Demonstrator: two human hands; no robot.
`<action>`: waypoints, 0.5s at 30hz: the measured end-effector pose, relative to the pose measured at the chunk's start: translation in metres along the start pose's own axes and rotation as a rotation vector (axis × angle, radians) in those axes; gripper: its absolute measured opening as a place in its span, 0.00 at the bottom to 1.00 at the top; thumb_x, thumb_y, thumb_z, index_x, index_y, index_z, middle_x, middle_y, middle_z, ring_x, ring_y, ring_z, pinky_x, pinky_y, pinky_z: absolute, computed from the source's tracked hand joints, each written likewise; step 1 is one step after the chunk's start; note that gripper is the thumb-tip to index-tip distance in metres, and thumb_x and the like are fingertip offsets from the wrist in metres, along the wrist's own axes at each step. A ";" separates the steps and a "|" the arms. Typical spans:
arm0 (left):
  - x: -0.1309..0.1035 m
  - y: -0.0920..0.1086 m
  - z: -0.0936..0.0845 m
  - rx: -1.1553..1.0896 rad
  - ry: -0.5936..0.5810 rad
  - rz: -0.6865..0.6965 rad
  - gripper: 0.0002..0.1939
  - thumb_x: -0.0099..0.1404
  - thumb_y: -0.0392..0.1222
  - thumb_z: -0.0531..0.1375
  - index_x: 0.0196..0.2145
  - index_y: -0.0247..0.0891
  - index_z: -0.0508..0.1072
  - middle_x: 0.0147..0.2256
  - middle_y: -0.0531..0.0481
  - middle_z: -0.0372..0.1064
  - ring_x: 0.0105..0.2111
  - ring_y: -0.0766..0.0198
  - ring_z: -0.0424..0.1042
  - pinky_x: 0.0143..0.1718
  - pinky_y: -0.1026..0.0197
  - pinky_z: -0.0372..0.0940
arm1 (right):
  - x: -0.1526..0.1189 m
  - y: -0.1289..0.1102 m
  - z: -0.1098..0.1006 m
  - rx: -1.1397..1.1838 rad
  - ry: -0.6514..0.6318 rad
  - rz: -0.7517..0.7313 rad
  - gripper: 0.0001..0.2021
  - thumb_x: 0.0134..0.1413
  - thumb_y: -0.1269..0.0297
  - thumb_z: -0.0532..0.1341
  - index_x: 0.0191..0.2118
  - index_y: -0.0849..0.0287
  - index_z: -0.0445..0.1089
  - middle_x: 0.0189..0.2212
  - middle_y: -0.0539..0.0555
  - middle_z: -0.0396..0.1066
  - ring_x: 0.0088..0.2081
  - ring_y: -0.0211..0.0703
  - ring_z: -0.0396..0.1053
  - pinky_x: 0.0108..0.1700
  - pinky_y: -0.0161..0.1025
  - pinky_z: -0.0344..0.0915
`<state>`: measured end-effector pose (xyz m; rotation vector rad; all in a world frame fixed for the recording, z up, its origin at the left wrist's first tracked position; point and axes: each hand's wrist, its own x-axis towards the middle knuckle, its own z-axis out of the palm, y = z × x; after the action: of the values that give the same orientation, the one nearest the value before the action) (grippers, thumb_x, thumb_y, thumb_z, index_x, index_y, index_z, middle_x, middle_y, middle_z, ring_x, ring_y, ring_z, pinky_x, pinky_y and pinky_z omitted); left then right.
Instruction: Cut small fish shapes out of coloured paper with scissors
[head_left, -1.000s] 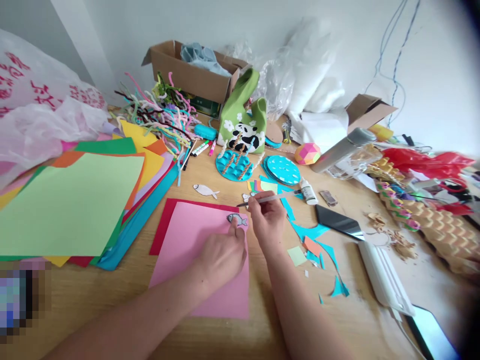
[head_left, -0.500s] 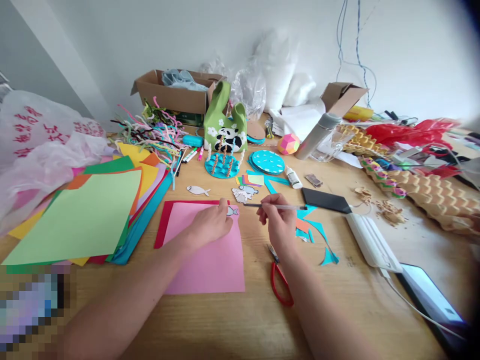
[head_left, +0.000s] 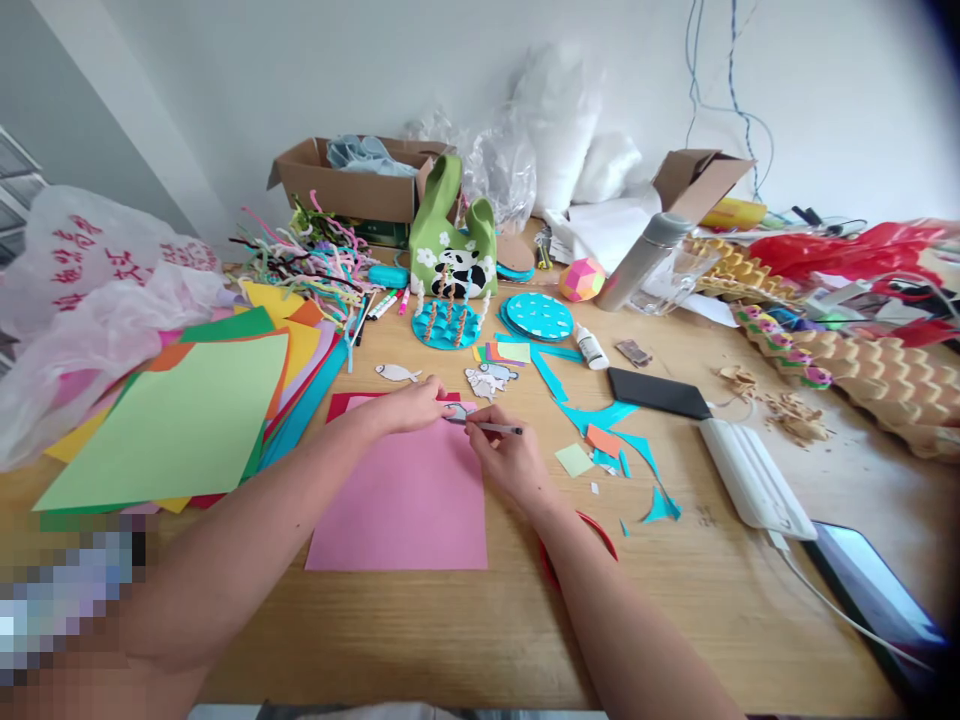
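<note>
My left hand (head_left: 417, 406) presses its bent fingertips on a small paper fish cutout (head_left: 456, 411), holding it against the top edge of a pink sheet of paper (head_left: 405, 500). In my right hand (head_left: 511, 462) a slim pen (head_left: 501, 429) is gripped, its tip at the fish cutout. A red sheet (head_left: 345, 404) shows from under the pink one. Just beyond my hands lie a white paper fish (head_left: 397, 373) and more fish cutouts (head_left: 489, 380). Red-handled scissors (head_left: 600, 528) lie partly hidden beneath my right forearm.
Coloured paper sheets (head_left: 172, 410) are stacked at left. Blue paper scraps (head_left: 661, 506), a glue bottle (head_left: 592, 348), a black flat case (head_left: 658, 392) and a white power strip (head_left: 754, 480) lie at right. Behind stand a green panda bag (head_left: 450, 240) and a metal flask (head_left: 645, 262).
My right hand has moved left and lower, bringing the pen tip to the fish cutout. My left hand stays at the cutout. The view has shifted slightly.
</note>
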<state>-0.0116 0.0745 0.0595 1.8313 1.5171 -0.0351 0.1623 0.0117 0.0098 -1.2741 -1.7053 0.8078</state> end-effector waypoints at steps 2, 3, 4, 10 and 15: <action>0.001 0.000 0.000 0.009 -0.010 0.012 0.23 0.63 0.57 0.52 0.47 0.36 0.64 0.49 0.41 0.69 0.44 0.56 0.70 0.36 0.61 0.62 | 0.000 0.003 0.001 -0.018 -0.002 -0.006 0.07 0.56 0.65 0.57 0.36 0.58 0.71 0.25 0.51 0.70 0.25 0.39 0.64 0.28 0.34 0.60; 0.002 -0.001 -0.001 0.015 -0.011 0.017 0.23 0.63 0.57 0.52 0.47 0.36 0.64 0.49 0.41 0.69 0.43 0.55 0.70 0.36 0.61 0.62 | 0.000 0.004 0.001 -0.025 0.000 -0.006 0.07 0.56 0.64 0.57 0.36 0.58 0.71 0.25 0.51 0.70 0.25 0.39 0.64 0.28 0.34 0.60; 0.002 -0.001 0.000 0.020 -0.008 0.021 0.23 0.64 0.57 0.52 0.47 0.36 0.64 0.49 0.41 0.69 0.43 0.55 0.70 0.36 0.60 0.62 | 0.000 0.005 0.001 -0.030 0.000 -0.005 0.07 0.56 0.64 0.57 0.36 0.58 0.71 0.25 0.50 0.69 0.25 0.39 0.64 0.28 0.34 0.60; 0.002 0.000 0.001 0.046 0.000 0.027 0.20 0.64 0.53 0.51 0.46 0.36 0.65 0.48 0.39 0.69 0.41 0.55 0.70 0.33 0.60 0.61 | 0.000 0.006 0.003 -0.026 -0.025 0.002 0.07 0.57 0.63 0.57 0.36 0.59 0.71 0.26 0.52 0.71 0.27 0.40 0.68 0.29 0.34 0.62; 0.006 -0.001 0.003 0.083 0.026 0.032 0.21 0.64 0.53 0.52 0.48 0.36 0.65 0.51 0.38 0.69 0.47 0.52 0.69 0.38 0.60 0.62 | 0.000 0.006 0.004 -0.013 -0.036 0.018 0.07 0.57 0.62 0.57 0.36 0.59 0.71 0.27 0.53 0.72 0.27 0.40 0.69 0.29 0.34 0.63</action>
<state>-0.0093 0.0775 0.0543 1.9286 1.5243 -0.0594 0.1612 0.0132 0.0033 -1.2918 -1.7326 0.8361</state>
